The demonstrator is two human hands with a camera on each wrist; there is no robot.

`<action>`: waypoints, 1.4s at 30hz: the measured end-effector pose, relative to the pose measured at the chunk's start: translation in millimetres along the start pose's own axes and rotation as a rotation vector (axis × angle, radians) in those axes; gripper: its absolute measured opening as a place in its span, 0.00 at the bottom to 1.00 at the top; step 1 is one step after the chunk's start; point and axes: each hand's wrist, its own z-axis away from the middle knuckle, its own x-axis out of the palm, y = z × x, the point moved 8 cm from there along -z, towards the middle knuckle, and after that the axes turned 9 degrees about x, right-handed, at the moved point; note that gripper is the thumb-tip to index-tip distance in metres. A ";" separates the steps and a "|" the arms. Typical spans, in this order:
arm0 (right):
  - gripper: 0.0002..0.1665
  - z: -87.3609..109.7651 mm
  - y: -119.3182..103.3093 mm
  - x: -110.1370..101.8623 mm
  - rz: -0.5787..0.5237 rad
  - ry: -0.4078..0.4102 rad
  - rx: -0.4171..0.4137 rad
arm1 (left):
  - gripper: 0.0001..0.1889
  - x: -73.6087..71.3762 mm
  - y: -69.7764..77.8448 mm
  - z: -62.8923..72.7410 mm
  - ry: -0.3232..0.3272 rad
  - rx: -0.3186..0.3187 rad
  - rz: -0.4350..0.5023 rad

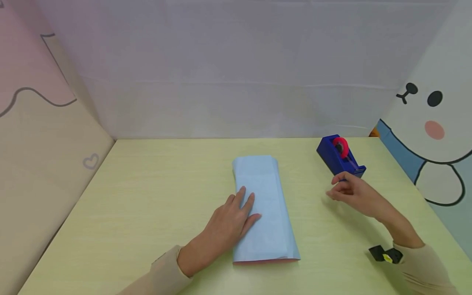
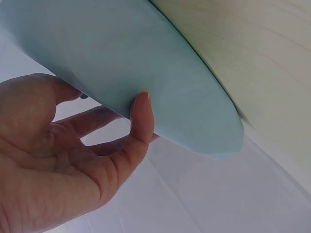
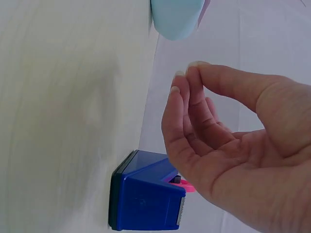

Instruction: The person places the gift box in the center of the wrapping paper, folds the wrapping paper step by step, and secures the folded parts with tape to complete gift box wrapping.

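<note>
A folded light-blue paper sheet (image 1: 267, 229), pink along its lower edge, lies lengthwise on the table. My left hand (image 1: 226, 221) rests on its left side with fingers spread. In the left wrist view, the thumb (image 2: 142, 116) touches the blue surface (image 2: 184, 97), and the other fingers are partly hidden at the edge. My right hand (image 1: 359, 196) hovers just in front of a blue tape dispenser (image 1: 333, 157) with a red tape roll (image 1: 341, 146). Its fingers (image 3: 174, 116) are loosely curled, the thumb tip close to the index fingertip, and nothing shows between them.
The pale wood-look table (image 1: 158, 184) meets a whitish sheet wall (image 1: 236, 82) at the back. Printed panels stand at the left (image 1: 48, 164) and right (image 1: 442, 164). A small black device (image 1: 385, 255) sits at the right cuff.
</note>
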 end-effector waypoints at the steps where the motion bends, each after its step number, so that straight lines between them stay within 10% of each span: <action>1: 0.19 0.5 -2.1 0.7 0.012 0.001 -0.014 | 0.26 0.3 -0.1 0.1 0.000 0.000 0.002; 17: 0.13 3.3 -41.5 11.9 0.067 0.033 -0.221 | 0.24 -8.6 3.8 0.2 0.135 0.103 -0.147; 27: 0.09 1.7 -67.1 23.6 0.021 -0.003 -0.352 | 0.27 -4.0 0.4 0.3 0.068 0.042 0.070; 42: 0.08 -4.1 -92.0 45.9 -0.114 -0.149 -0.463 | 0.27 -1.8 3.5 -1.0 0.040 0.079 0.017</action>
